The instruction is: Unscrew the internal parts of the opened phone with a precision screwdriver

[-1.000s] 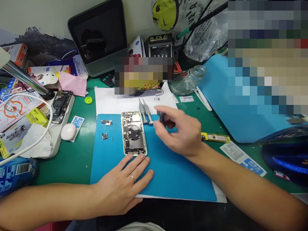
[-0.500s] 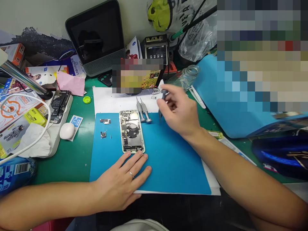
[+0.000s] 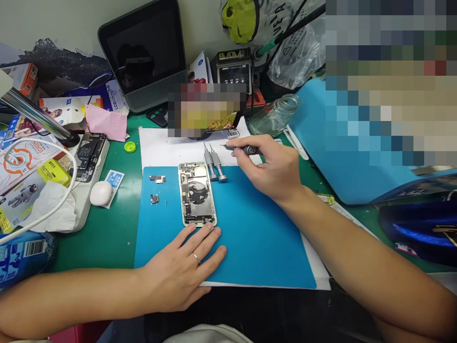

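Note:
An opened phone (image 3: 197,193) lies upright on a blue mat (image 3: 250,238), its insides exposed. My left hand (image 3: 182,274) lies flat on the mat, fingers spread, with the fingertips touching the phone's lower end. My right hand (image 3: 269,166) is closed on a small dark screwdriver (image 3: 240,148), held level with its tip pointing left over the white paper (image 3: 160,150). Two grey screwdrivers (image 3: 214,164) lie side by side just right of the phone's top. Small removed parts (image 3: 157,180) sit on the mat left of the phone.
A second opened phone (image 3: 87,156) rests on a white block at the left beside a white earbud case (image 3: 101,193). A dark speaker screen (image 3: 146,52), a power unit (image 3: 233,69), a glass jar (image 3: 273,116) and a large blue sheet (image 3: 321,138) crowd the back and right.
My right hand lifted the dark screwdriver from beside the phone, swung it up and back, and now holds it level near the grey screwdrivers. The left hand stayed put.

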`<act>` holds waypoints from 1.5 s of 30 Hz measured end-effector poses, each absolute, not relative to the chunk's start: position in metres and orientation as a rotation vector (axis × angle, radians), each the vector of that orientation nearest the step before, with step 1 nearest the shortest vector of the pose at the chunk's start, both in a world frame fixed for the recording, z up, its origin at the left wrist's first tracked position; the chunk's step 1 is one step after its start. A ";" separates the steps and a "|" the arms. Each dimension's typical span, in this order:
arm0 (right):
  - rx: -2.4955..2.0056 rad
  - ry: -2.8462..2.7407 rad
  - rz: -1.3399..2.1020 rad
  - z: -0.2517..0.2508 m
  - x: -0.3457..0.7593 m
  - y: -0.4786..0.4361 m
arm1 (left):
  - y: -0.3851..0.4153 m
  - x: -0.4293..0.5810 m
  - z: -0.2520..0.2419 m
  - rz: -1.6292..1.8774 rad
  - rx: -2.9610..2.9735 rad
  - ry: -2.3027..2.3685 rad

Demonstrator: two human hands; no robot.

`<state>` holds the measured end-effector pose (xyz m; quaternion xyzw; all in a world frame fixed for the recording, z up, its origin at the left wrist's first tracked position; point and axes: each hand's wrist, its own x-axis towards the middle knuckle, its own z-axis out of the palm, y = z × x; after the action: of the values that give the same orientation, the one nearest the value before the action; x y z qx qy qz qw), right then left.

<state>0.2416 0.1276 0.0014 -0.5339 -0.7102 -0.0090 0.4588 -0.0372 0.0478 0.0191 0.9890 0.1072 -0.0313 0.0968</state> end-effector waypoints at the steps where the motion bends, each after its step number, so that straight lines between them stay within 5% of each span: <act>1: -1.321 -1.775 -0.021 0.001 0.242 0.128 | 0.048 -0.037 0.019 -0.092 2.929 0.316; 14: -1.365 -2.138 0.084 -0.003 0.241 0.130 | 0.048 -0.036 0.018 -0.090 2.943 0.319; 45: -1.359 -1.986 0.150 -0.019 0.235 0.154 | 0.048 -0.036 0.019 -0.083 2.944 0.315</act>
<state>0.2349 0.1538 -0.0193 -0.5263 -0.7694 0.0579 0.3572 -0.0360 0.0478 0.0193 0.9899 0.1060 -0.0278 0.0895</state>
